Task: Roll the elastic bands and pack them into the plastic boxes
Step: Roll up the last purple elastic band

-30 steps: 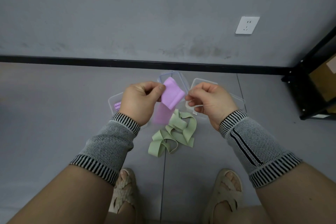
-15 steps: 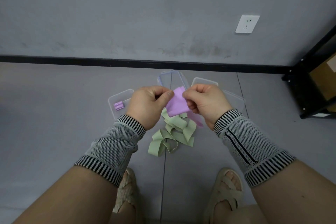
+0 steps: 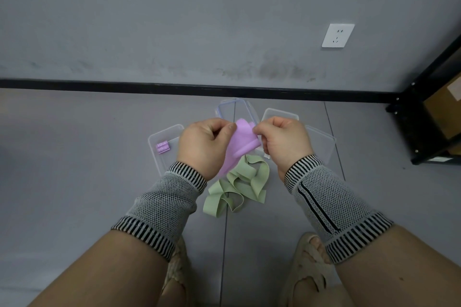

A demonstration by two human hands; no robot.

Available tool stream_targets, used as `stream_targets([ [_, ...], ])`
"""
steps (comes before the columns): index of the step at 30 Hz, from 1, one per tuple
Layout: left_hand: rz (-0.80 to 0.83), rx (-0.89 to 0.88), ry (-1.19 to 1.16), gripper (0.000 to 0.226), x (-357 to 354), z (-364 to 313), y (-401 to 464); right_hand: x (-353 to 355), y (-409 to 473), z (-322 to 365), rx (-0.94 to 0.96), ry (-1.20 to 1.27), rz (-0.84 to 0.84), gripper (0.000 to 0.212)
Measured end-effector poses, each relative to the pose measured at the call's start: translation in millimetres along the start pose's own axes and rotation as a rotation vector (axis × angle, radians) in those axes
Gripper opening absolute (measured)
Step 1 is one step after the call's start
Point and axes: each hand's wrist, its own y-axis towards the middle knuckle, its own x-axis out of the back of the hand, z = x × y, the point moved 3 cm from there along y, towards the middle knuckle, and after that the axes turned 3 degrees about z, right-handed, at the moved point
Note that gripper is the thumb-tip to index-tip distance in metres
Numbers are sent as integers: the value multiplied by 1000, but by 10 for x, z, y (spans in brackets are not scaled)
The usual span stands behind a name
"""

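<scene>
Currently: wide purple elastic band (image 3: 240, 143), held above the floor, pinched at its top edge by left hand (image 3: 203, 148) and right hand (image 3: 283, 143), tail hanging. Loose green elastic bands (image 3: 237, 185) lie below; clear plastic box (image 3: 162, 139) at left. Advice: roll tightly, edges aligned, tail taut.

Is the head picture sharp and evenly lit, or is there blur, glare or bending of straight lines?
Head view: soft, even light, no hard shadows or glare; the black baseboard bows from wide-angle distortion. The left hand, right hand and purple band look sharp, without motion blur. The clear boxes are faint against the grey floor.
</scene>
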Motion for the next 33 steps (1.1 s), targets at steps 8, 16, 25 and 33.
stream_targets([
  [8,12,-7,-4,21,5,9,9,12,17,-26,-21,-50,-20,28],
  [16,-131,113,-125,30,199,160,119,234,83,-2,-50,39,-44,34],
  [25,-103,169,-460,14,178,141,113,126,-44,41,19,-506,72,41],
  [33,176,-13,-283,21,114,27,77,73,-61,144,201,-430,110,37],
])
